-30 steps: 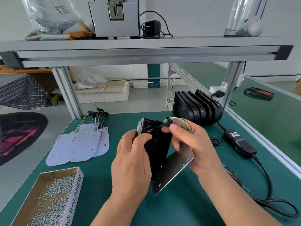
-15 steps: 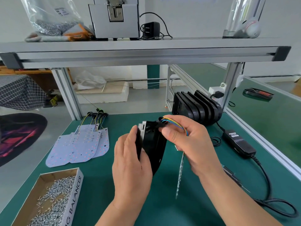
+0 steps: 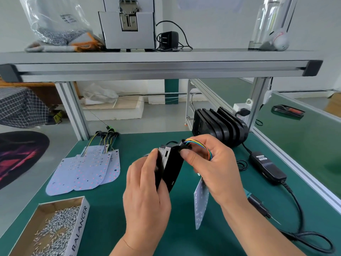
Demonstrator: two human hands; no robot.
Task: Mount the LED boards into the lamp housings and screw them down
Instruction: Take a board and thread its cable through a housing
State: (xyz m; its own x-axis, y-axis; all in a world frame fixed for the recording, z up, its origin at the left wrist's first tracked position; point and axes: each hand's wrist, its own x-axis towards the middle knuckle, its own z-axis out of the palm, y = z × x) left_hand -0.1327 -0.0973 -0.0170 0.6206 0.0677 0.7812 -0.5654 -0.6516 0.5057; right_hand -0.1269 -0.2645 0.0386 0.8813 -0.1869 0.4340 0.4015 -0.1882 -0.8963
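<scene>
Gripped black lamp housing [image 3: 172, 167] edge-on over desk centre w/ left hand [image 3: 145, 193], fingers and thumb curled round its near side. Pinched coloured wires [image 3: 199, 145] at housing's top, approx. 1 o'clock, w/ right hand [image 3: 215, 169], thumb and fingers closed on them. Left LED board [image 3: 201, 206] hanging below right hand, 5 o'clock of housing; couldn't tell if its tip touched green desk [image 3: 103, 209]. Saw spare LED boards [image 3: 86, 169] fanned flat at 9 o'clock, wire ends pointing to 12. Read "BALANCER" on side of cardboard box [image 3: 79, 230] at 7 o'clock, box holding small silver screws [image 3: 55, 228]. Noted row of black housings [image 3: 221, 126] standing at 1 o'clock, beside frame post. Found power adapter [image 3: 267, 165] at 3 o'clock w/ white label, text too small to read. Spotted screwdriver [image 3: 258, 202] lying at 4 o'clock, partly behind right forearm. Couldn't read print on plastic bag [image 3: 55, 21] on shelf [image 3: 166, 58], 11 o'clock.
</scene>
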